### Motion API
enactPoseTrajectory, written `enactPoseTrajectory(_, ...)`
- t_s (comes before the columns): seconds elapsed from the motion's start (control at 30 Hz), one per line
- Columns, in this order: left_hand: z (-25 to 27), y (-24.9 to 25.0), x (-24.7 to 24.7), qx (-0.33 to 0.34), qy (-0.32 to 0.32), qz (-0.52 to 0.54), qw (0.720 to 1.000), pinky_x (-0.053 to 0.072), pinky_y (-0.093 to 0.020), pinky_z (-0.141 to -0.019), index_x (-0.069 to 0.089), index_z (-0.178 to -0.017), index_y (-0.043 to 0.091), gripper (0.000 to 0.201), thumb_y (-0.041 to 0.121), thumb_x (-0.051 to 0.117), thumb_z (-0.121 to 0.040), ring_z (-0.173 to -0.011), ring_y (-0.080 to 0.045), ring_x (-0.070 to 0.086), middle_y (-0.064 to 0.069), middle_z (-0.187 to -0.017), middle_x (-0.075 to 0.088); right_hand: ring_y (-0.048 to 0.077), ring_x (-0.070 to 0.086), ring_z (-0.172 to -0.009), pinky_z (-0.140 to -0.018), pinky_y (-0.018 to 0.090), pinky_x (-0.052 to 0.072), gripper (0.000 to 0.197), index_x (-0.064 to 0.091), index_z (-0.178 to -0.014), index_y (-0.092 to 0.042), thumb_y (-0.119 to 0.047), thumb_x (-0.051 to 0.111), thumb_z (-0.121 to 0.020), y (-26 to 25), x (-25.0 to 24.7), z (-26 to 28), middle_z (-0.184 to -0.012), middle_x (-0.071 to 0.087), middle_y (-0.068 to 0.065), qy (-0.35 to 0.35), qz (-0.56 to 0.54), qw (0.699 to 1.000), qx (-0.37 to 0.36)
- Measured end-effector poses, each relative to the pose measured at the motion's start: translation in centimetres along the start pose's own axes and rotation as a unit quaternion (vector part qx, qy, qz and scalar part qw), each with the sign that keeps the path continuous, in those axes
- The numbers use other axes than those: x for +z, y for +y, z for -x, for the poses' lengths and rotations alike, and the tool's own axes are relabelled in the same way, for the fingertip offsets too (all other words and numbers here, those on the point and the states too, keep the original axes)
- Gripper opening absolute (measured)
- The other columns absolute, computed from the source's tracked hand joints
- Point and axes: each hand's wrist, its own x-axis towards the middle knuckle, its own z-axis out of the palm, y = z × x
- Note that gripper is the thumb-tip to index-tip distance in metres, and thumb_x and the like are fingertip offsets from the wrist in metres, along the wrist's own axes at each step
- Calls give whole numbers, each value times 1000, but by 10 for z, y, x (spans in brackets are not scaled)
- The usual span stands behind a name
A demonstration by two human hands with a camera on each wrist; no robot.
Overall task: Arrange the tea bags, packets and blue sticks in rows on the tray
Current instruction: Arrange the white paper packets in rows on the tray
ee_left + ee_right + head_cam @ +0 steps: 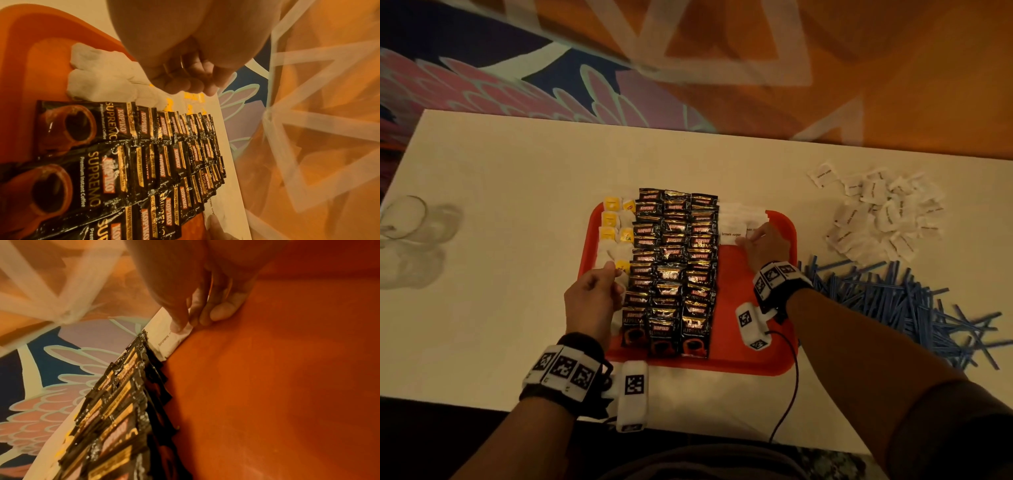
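Note:
A red tray (750,274) lies mid-table. On it stand a left column of tea bags (613,233) with yellow tags, three overlapping columns of black coffee packets (674,270) and a short row of white brown-sugar packets (736,222) at the far right. My right hand (748,238) is on that row. In the right wrist view the right hand (191,321) pinches a sugar packet (170,340), thumb on top, against the tray (267,369). My left hand (613,274) sits at the tea bag column with curled fingers (185,84) above the tea bags (98,76); I see nothing held.
Loose white sugar packets (880,212) lie heaped at the table's far right, with a pile of blue sticks (893,301) just nearer. Clear glasses (410,233) stand at the left edge. A cable (791,377) runs from my right wrist over the tray's near right corner.

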Motion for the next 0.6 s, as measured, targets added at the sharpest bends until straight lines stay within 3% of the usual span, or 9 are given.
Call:
enactPoseTrajectory(0.07,-2,-1,-3,-3,0,-8,1000,45,-35,-67,69,-85,8,26,29,60,-99,-59,-13,49,4,-55,56,5,47,-62,-52,18,33,26,50,-87,-14,-26,74,-85,-2,0,1,-75,51,-6,5,1,1000,-12)
enactPoseTrajectory(0.17,-3,-3,-8,2,0,-17,1000,44,-37,-68,69,-84,9,26,30,60,-98,-61,-16,49,4,-56,57,15,52,-70,-61,25,45,19,52,-84,-15,-17,70,-86,-7,2,3,-77,54,-1,-2,39,993,-114)
enactPoseTrajectory(0.23,-4,-4,-10,9,-3,-25,1000,43,-37,-66,69,-82,8,28,29,60,-98,-61,-17,48,3,-57,57,16,51,-81,-66,23,40,9,58,-94,-16,-11,65,-89,-8,5,3,-89,55,2,-30,93,980,-171)
enactPoseTrajectory(0.27,-3,-4,-10,14,-6,-28,999,43,-36,-65,68,-82,7,28,29,60,-98,-61,-17,48,3,-57,57,16,51,-86,-70,23,38,14,60,-102,-17,-9,61,-90,-9,6,3,-97,54,3,-49,120,975,-182)
enactPoseTrajectory(0.33,-3,-4,-12,27,-15,-36,999,43,-35,-63,68,-84,5,29,28,60,-98,-61,-17,48,2,-58,57,19,54,-95,-77,25,39,26,60,-115,-18,-7,56,-92,-10,7,5,-110,54,6,-76,148,970,-179)
enactPoseTrajectory(0.43,-3,-3,-10,38,-49,-60,996,44,-32,-61,68,-88,4,24,24,60,-98,-62,-16,51,0,-62,59,22,55,-103,-82,25,39,33,60,-120,-19,-5,54,-91,-9,1,14,-114,56,8,-76,140,970,-183)
enactPoseTrajectory(0.6,10,3,26,60,-147,-144,977,49,-31,-68,68,-93,20,11,23,59,-98,-72,-16,60,0,-79,66,14,55,-98,-79,24,41,33,58,-123,-18,-7,53,-93,2,-31,46,-115,57,1,-57,93,983,-146)
